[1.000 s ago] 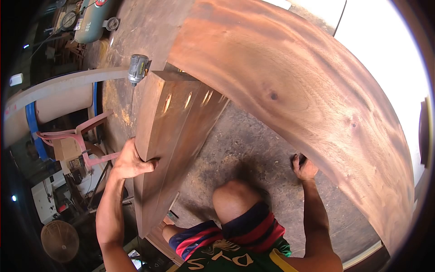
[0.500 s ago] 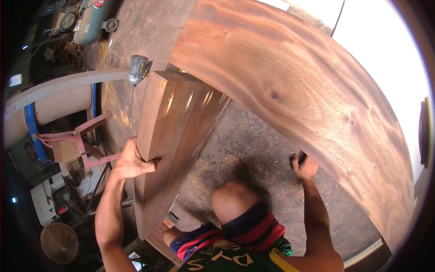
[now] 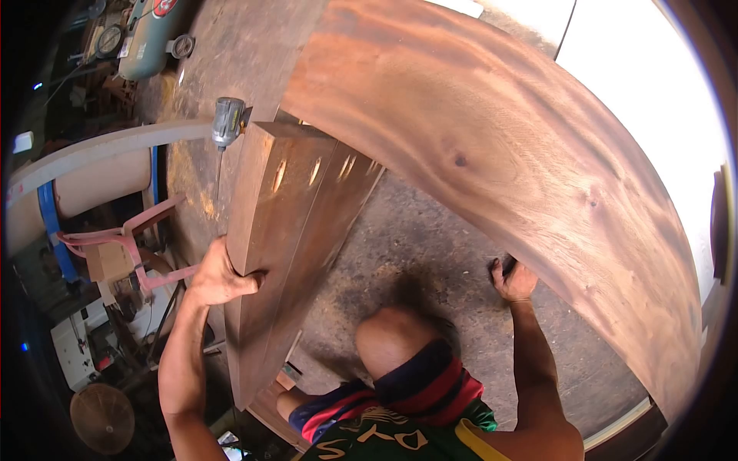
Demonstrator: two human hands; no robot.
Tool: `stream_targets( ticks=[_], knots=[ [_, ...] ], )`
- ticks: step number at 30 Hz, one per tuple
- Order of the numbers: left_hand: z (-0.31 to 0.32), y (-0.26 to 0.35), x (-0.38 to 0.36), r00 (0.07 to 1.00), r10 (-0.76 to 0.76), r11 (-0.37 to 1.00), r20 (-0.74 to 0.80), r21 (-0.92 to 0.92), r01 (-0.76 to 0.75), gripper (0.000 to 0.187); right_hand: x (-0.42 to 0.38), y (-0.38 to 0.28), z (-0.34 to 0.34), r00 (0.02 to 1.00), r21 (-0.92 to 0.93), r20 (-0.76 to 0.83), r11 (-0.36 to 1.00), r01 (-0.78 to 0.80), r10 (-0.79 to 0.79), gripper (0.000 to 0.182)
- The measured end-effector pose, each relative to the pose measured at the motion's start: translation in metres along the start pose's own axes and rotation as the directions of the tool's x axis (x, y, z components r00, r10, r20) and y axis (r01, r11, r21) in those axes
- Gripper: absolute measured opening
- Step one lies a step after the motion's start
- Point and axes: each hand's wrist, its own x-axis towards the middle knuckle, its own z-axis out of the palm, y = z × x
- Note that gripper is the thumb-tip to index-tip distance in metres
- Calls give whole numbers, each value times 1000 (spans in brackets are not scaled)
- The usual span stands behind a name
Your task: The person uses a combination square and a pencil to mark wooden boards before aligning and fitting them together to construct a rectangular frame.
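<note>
My left hand [image 3: 223, 276] is wrapped round the outer edge of a thick brown wooden panel [image 3: 288, 230], its thumb lying over the top face. Near the panel's far end are several slanted, light-coloured pocket holes. My right hand [image 3: 515, 280] grips the near edge of a wide wooden slab [image 3: 492, 146] from below; the slab hides part of the fingers. The slab has a reddish-brown grain with dark knots, and it meets the panel's far end. A cordless impact driver [image 3: 228, 123] with a long bit rests beyond the panel, clear of both hands.
A pale curved-looking beam [image 3: 115, 146] runs left from near the driver. A pink plastic chair [image 3: 127, 238], a fan [image 3: 102, 417] and an air compressor [image 3: 146, 46] stand on the left. Stained concrete floor [image 3: 407, 230] lies between panel and slab, near my knee.
The view has shifted slightly, so the panel, driver and slab appear a little further left. Both hands keep the same holds.
</note>
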Motion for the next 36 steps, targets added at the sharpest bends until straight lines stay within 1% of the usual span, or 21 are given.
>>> stream_targets(
  ticks=[2, 5, 6, 8, 10, 11, 12, 15, 17, 18, 20, 21, 22, 26, 28, 29, 31, 35, 36],
  knots=[
    [0, 3, 1, 1000, 14, 1000, -9, 27, -13, 44, 1, -2, -1, 1000, -17, 3, 1000, -5, 5, 68],
    [1, -2, 0, 1000, 7, 999, -27, 39, -6, 44, 2, -4, -1, 998, -97, -53, 995, 31, -36, 67],
    [-1, -5, 1, 1000, 25, 999, -18, 21, -25, 43, 3, -5, -2, 1000, -41, -28, 999, -4, 3, 65],
    [-2, -5, 1, 999, 48, 999, -5, 8, -48, 42, 1, -4, -4, 999, 15, -5, 999, -47, 47, 64],
    [-2, -3, -1, 1000, -7, 1000, 20, -13, 7, 42, 0, -1, -2, 999, -63, -40, 998, 18, -20, 61],
    [-1, -3, -1, 1000, -5, 1000, 20, -10, 5, 42, -1, 1, -2, 998, -89, -51, 995, 38, -43, 60],
    [0, -3, -1, 1000, 4, 1000, 5, -8, -4, 41, -1, 2, -1, 989, -187, -71, 975, 117, -132, 58],
    [2, -5, -2, 1000, 15, 1000, -9, -25, -15, 41, -2, 4, 2, 959, -338, -93, 915, 222, -267, 55],
    [2, -5, 0, 1000, 23, 999, -10, -45, -24, 42, 0, 5, 1, 944, -395, -103, 884, 251, -314, 53],
    [1, -5, -1, 1000, 15, 999, 0, -52, -15, 41, 3, 4, -3, 894, -495, -157, 816, 297, -421, 51],
    [2, -7, -1, 1000, 3, 998, 9, -58, -2, 40, 5, -2, -6, 828, -590, -195, 737, 329, -526, 49],
    [3, -8, -1, 1000, 26, 999, -6, -39, -26, 40, 5, -7, -6, 953, -352, -186, 922, 163, -240, 47],
    [4, -8, -1, 999, 50, 999, -19, -19, -50, 41, 6, -10, -6, 994, -106, -94, 992, -66, 56, 45],
    [5, -5, -2, 999, 5, 999, -34, -53, -7, 40, 7, -12, -11, 997, -32, -56, 998, -57, 55, 42],
    [3, -6, -2, 1000, 14, 999, -3, -49, -14, 41, 7, -12, -11, 994, -15, -7, 994, -111, 111, 42],
    [4, -6, -4, 1000, 15, 999, -6, -48, -15, 41, 7, -13, -11, 994, -13, -9, 994, -109, 109, 42],
    [7, -5, -4, 998, 46, 998, -51, -32, -48, 42, 8, -13, -11, 990, -49, -139, 999, -12, 5, 41],
    [5, -11, -2, 998, 50, 997, -38, -56, -53, 43, 4, -7, -6, 992, -67, -115, 996, -56, 48, 41],
    [3, -14, -2, 998, 46, 997, -31, -65, -48, 43, 4, -1, -3, 966, -246, -193, 961, 123, -173, 41]
  ],
)
